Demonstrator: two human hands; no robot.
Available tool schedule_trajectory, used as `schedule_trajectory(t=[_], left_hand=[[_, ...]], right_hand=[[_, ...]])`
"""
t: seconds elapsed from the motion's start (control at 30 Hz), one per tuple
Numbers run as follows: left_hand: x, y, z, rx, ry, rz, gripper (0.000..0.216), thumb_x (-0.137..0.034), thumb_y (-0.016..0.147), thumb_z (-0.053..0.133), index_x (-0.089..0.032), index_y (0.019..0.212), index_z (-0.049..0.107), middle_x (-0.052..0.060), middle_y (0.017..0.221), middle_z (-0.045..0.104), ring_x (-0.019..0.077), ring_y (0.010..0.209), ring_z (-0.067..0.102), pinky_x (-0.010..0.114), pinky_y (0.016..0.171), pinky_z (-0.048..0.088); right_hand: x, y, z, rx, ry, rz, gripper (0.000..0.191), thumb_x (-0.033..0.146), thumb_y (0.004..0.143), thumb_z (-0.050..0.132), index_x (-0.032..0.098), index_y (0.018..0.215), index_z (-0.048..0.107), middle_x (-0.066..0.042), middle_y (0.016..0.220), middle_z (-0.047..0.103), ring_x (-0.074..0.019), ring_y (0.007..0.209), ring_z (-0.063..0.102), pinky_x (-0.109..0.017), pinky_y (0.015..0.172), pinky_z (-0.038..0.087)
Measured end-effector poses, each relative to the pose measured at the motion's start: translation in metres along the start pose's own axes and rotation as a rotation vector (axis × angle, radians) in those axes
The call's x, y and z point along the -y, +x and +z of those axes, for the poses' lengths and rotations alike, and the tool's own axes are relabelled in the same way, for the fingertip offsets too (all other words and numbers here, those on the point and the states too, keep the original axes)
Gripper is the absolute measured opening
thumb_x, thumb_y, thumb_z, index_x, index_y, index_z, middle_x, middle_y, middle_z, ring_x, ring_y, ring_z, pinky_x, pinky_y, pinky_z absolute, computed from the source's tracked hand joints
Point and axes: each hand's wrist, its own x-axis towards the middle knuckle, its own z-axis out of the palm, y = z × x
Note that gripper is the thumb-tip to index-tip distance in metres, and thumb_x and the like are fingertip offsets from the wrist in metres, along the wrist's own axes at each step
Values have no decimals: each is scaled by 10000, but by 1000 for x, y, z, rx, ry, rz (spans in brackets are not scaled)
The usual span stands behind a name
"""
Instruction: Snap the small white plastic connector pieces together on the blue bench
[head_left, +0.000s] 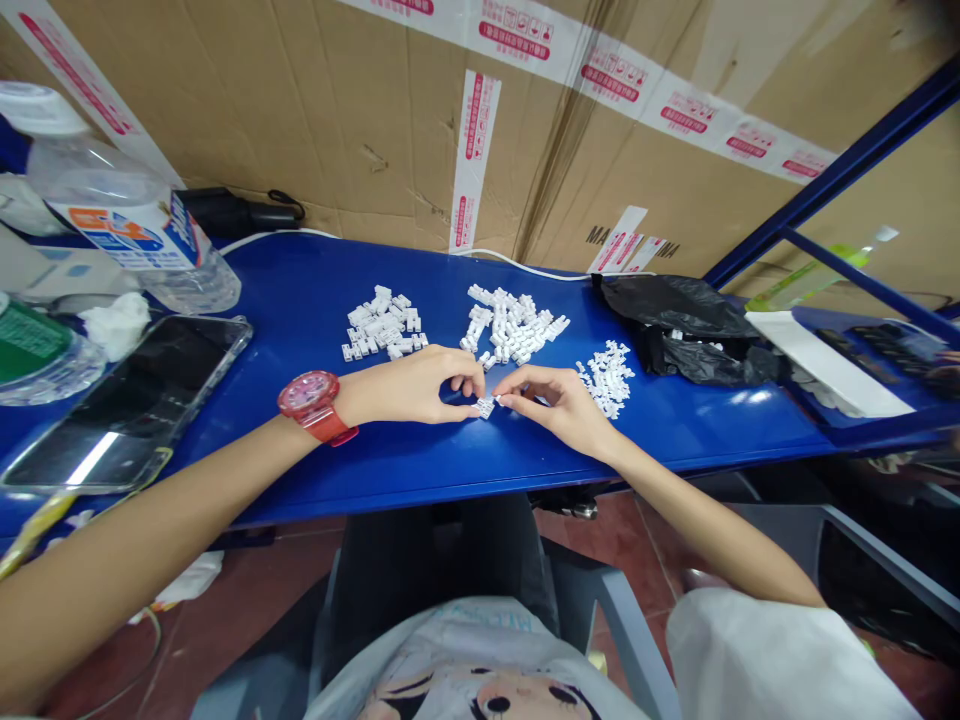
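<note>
Above the blue table [420, 460], my left hand [424, 385], with a red watch on its wrist, pinches a small white plastic block with holes [486, 408]. Close to its right side, my right hand [559, 402] has thumb and index finger closed on a tiny white plastic piece [498, 399], mostly covered by the fingertips. Beyond my hands lie a pile of white blocks [382, 322] on the left and a larger pile of white plastic parts [517, 325] in the middle. Smaller white pieces [606, 378] are heaped beside my right hand.
At the left are a phone [127, 400], a large water bottle [127, 200], a green-labelled bottle [37, 350] and crumpled tissue [116, 325]. A black plastic bag [682, 320] lies right, near a blue metal frame [840, 170]. Cardboard [360, 130] stands behind the table.
</note>
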Motion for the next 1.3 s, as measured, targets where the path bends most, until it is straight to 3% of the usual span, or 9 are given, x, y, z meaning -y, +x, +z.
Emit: schedule_trajectory(t=[0.17,0.57,0.77,0.93,1.03,1.17,1.3], left_hand=[[-1,3,6,-32,-41,30,180,-336,883,650,-162,872,691,17,818,644,124,733,583,238,716,443],[5,2,9,-24,-73,38,136,-284,876,675,-150,878,700,26,820,656,127,747,601,241,725,461],[7,3,9,-48,-61,53,139,-286,874,669,-152,878,704,26,800,658,129,726,600,246,713,458],[8,2,9,-52,-63,39,129,-281,870,679,-159,882,717,20,781,660,124,716,608,241,717,453],[5,2,9,-48,-72,25,186,-338,860,706,-158,819,676,11,763,649,120,703,595,232,695,447],[0,2,9,-37,4,-17,344,-440,812,755,-161,712,581,3,720,604,122,665,543,240,630,402],[0,2,9,-89,5,0,352,-388,788,766,-154,1012,630,20,865,620,135,743,559,256,694,432]], right_hand=[[6,12,4,65,-45,22,153,337,875,687,199,856,750,-25,842,705,-142,725,577,-274,618,408],[5,15,1,100,-67,119,188,331,854,681,162,885,757,-34,792,707,-137,667,556,-281,613,410],[5,13,4,78,-173,107,145,326,875,660,189,891,705,-16,809,679,-132,670,535,-280,619,407],[7,14,10,32,-264,4,106,296,884,655,205,935,635,-15,861,681,-146,749,575,-286,681,438],[3,13,-8,-13,-385,-41,138,348,899,660,216,937,663,-43,921,708,-181,805,604,-317,708,454],[-15,3,-58,-235,-826,66,105,297,885,676,204,837,676,-92,857,714,-242,781,595,-384,722,437],[-36,-8,-92,-182,-849,133,74,195,835,706,207,770,672,-78,699,687,-215,627,572,-357,605,392]])
